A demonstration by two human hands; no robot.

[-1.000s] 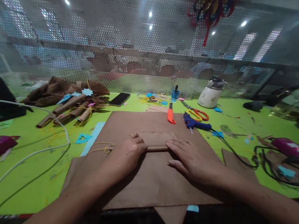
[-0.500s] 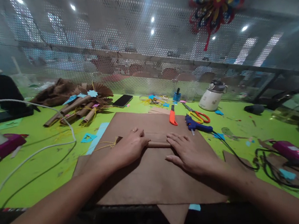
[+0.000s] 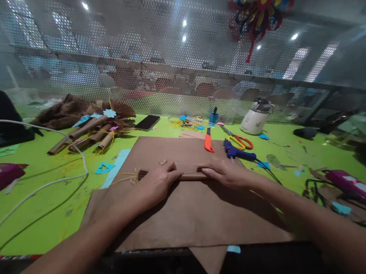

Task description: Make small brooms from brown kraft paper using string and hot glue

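A large sheet of brown paper (image 3: 195, 215) lies over the table in front of me. Across it runs a narrow brown paper roll (image 3: 192, 177), its middle showing between my hands. My left hand (image 3: 158, 181) curls over the roll's left part, thumb and fingers pressed on it. Beyond that hand sticks out a pleated brown paper end (image 3: 142, 174) with yellow strands (image 3: 126, 178). My right hand (image 3: 225, 171) is closed over the roll's right part, thumb on the near side; its other fingers are largely hidden.
Past the sheet lie an orange-handled cutter (image 3: 208, 142), scissors (image 3: 244, 142) and a blue glue gun (image 3: 240, 151) with a cord. Finished-looking paper bundles (image 3: 98, 131), a phone (image 3: 148, 122) and a white bottle (image 3: 254, 119) stand farther back. A white cable (image 3: 84, 160) crosses at left.
My right hand has gone from lying flat with spread fingers to closing over the roll, its thumb now up against it. The left hand keeps its place; the view has shifted slightly.
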